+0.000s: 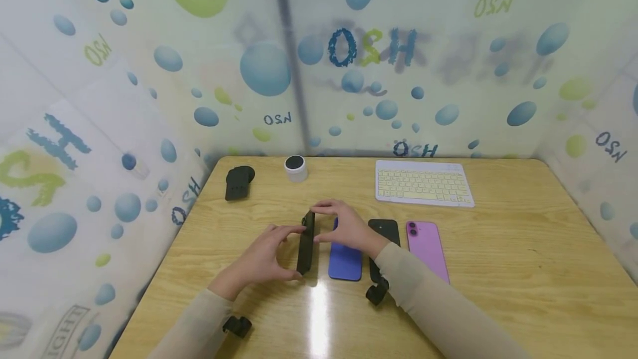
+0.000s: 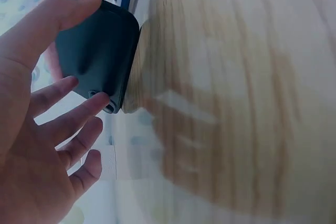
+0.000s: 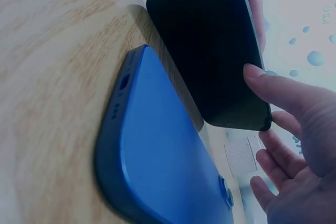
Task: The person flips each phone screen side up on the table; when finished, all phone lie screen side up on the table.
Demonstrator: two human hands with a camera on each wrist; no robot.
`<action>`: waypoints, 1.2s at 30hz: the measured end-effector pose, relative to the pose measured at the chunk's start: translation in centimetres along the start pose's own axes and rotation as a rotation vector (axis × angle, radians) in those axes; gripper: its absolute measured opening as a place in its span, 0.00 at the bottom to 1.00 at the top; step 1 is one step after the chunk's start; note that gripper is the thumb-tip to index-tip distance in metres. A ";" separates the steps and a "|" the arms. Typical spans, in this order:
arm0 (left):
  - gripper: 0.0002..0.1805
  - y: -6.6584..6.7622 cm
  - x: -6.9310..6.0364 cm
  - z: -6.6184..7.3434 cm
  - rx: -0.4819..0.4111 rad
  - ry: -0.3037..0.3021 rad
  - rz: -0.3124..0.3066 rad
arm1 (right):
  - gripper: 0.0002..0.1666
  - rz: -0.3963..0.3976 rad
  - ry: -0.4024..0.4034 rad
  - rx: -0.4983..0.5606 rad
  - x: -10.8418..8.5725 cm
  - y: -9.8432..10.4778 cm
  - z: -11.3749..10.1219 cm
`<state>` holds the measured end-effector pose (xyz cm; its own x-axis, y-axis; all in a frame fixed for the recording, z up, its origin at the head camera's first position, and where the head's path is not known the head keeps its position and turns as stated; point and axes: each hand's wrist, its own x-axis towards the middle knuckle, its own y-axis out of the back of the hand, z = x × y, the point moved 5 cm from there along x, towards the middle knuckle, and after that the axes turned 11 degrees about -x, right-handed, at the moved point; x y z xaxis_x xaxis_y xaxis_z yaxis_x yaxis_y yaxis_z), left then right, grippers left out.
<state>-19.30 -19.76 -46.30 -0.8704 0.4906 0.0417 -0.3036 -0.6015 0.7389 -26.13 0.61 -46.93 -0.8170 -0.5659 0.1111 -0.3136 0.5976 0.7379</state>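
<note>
In the centre of the head view, a person's left hand (image 1: 261, 259) and right hand (image 1: 349, 231) hold a slim black phone with rounded corners (image 1: 306, 244) on its long edge, its narrow side turned up. Whether its lower edge touches the pale, glossy wood-grain table (image 1: 523, 248) cannot be told.

The left hand pinches it from the left, thumb at the end lower in the frame, index finger near the upper end; in the left wrist view the other fingers fan out, slightly bent. The right hand pinches it from the right, thumb against the dark screen and index finger at the upper end, the remaining fingers loosely bent.

Just right of it, a matte blue phone (image 1: 345, 263) lies back up, partly under the right hand. Next along are a second black phone (image 1: 384, 228), partly covered by the right wrist, and a glossy purple phone (image 1: 427, 245) with two lenses at its upper left.

At the upper right of the table lies a white keyboard with pale yellow keys (image 1: 423, 184). Toward the upper left stand a small white cylinder with a black top (image 1: 296, 170) and a black device with a rounded end (image 1: 238, 184).
</note>
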 end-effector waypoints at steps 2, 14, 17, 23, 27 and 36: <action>0.56 0.0 0.0 0.2 -0.035 -0.014 -0.004 | 0.43 0.005 0.008 0.011 -0.1 0.0 -0.1; 0.58 0.4 0.3 0.8 -0.144 -0.032 -0.006 | 0.45 0.013 0.022 0.016 0.1 -0.3 -0.6; 0.57 0.6 0.2 0.8 -0.152 -0.030 -0.008 | 0.44 0.021 0.031 0.033 0.1 -0.3 -0.7; 0.55 1.1 -0.1 0.8 -0.146 -0.030 -0.007 | 0.43 0.054 0.070 0.048 0.3 -0.5 -1.2; 0.56 1.4 -0.2 0.7 -0.131 -0.044 -0.001 | 0.43 0.060 0.052 0.063 0.3 -0.9 -1.3; 0.53 1.8 -0.6 0.4 -0.127 -0.045 -0.002 | 0.46 0.056 -0.020 0.088 0.6 -1.6 -1.3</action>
<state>-19.21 -20.90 -44.71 -0.8523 0.5181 0.0724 -0.3548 -0.6741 0.6479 -25.52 -1.37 -47.17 -0.8437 -0.5193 0.1360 -0.3082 0.6760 0.6694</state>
